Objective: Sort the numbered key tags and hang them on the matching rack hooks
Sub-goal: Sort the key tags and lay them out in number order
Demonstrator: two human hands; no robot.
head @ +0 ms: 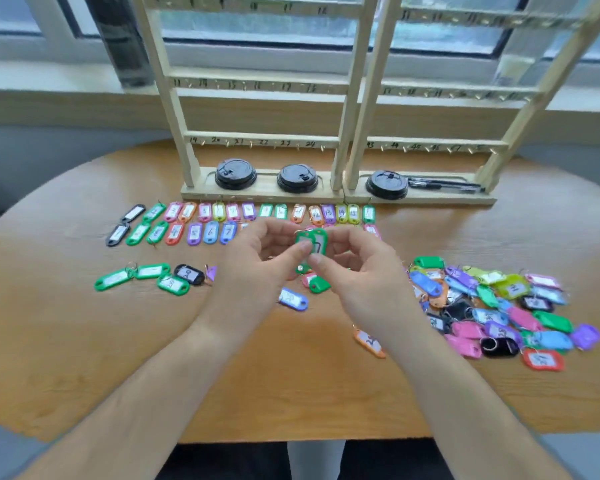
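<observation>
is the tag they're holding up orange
No, the tag pinched between the left hand and the right hand is green.

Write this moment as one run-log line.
stage: sorting | left hand: pinches green tag | right hand: pinches green tag | sorted rows: in front of rack | loose pile: right of hands
</observation>
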